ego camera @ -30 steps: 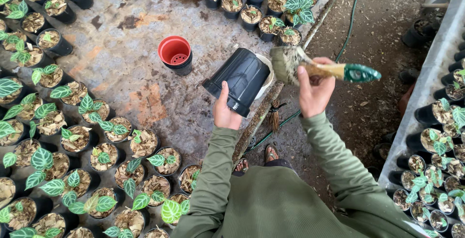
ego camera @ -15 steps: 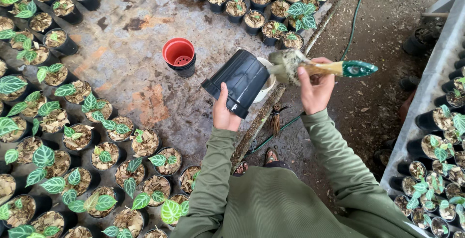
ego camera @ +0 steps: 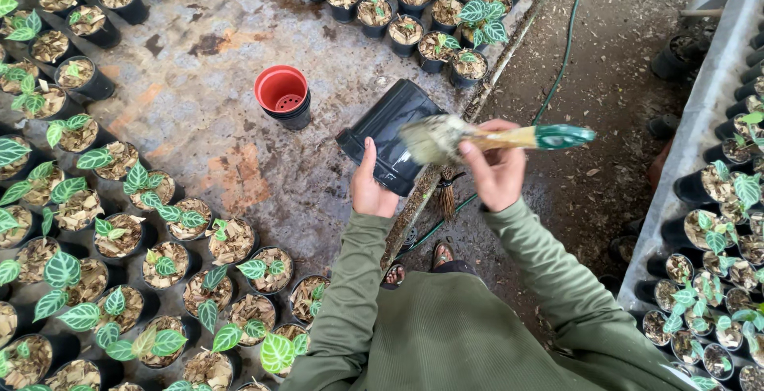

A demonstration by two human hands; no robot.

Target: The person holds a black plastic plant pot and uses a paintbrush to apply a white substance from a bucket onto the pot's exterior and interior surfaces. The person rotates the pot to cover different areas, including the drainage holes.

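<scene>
My left hand point(ego camera: 372, 186) grips a black plastic pot point(ego camera: 387, 130) from below, tilted on its side in front of me. My right hand point(ego camera: 496, 170) holds a paintbrush point(ego camera: 493, 137) with a wooden shaft and green handle end. Its pale bristles rest against the side of the black pot. Both arms wear olive green sleeves.
A red pot point(ego camera: 282, 92) nested in a black one stands on the wet concrete point(ego camera: 199, 56). Rows of black pots with small green-veined seedlings point(ego camera: 159, 263) ring the slab at left and top. A green hose point(ego camera: 567, 48) runs along the dirt path. More potted seedlings point(ego camera: 716, 263) line a bench at right.
The view has shifted slightly. The brush has swept down from the pot's upper rim onto its side, and the pot has tipped a little lower in my left hand.
</scene>
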